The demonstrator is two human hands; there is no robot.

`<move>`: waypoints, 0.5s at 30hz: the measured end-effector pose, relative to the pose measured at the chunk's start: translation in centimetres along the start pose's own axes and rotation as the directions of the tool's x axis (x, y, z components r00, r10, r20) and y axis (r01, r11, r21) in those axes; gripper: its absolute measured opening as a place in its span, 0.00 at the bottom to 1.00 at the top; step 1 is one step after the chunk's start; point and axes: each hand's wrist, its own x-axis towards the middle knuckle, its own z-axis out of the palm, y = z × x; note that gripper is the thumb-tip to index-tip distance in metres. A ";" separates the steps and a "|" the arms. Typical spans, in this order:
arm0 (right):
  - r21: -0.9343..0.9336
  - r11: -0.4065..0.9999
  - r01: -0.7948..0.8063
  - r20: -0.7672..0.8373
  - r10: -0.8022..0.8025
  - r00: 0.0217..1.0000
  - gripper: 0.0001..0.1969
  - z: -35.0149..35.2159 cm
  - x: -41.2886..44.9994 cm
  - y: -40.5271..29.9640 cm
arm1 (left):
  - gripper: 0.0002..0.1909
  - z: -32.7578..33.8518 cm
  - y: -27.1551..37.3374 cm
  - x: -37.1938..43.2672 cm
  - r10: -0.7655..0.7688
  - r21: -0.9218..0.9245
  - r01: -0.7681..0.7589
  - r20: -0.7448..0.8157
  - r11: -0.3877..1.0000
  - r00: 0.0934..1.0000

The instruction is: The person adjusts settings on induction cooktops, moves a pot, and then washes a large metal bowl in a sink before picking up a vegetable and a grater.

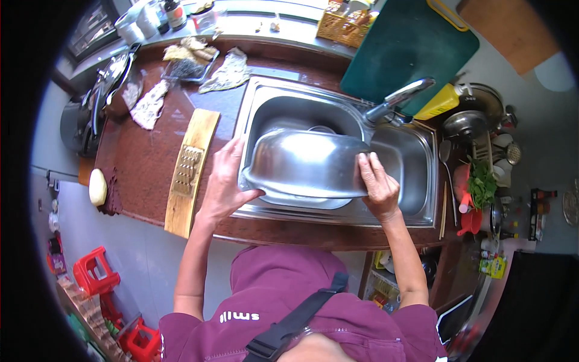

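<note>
A stainless steel basin (312, 163) is tipped on its side over the larger bowl of the sink (294, 106), its outer wall facing up. My right hand (380, 188) grips its right end, with the fingers lying on the outer wall. At the left end, my left hand (228, 181) has the basin's edge between its spread thumb and fingers. The inside of the basin is hidden from me. Left of the sink, a wooden board grater (187, 169) with a metal grating plate lies across the counter. A peeled pale tuber (97, 187) sits at the counter's left edge beside a dark cloth (112, 192).
The faucet (398, 99) rises behind the sink, before a green cutting board (407, 59). Crumpled cloths (149, 105) and a clear tray (192, 65) lie at the back left. Utensils and leafy greens (481, 183) crowd the right. Red stools (96, 270) stand at lower left.
</note>
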 end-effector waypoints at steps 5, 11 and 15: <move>0.007 0.998 -0.059 0.007 0.059 0.998 0.23 -0.1 2.1 2.6 | 0.44 3.9 0.4 3.6 -0.060 0.164 0.038 0.131 0.986 0.990; 0.265 0.865 -0.426 0.249 0.366 0.897 0.27 -1.0 3.3 8.6 | 0.26 5.9 -2.5 2.2 -0.275 -0.092 0.266 -0.102 0.960 0.956; 0.089 0.699 -0.709 0.230 0.679 0.698 0.24 4.6 -1.8 19.0 | 0.16 6.3 -2.9 2.1 -0.574 -0.340 0.583 0.138 0.738 0.807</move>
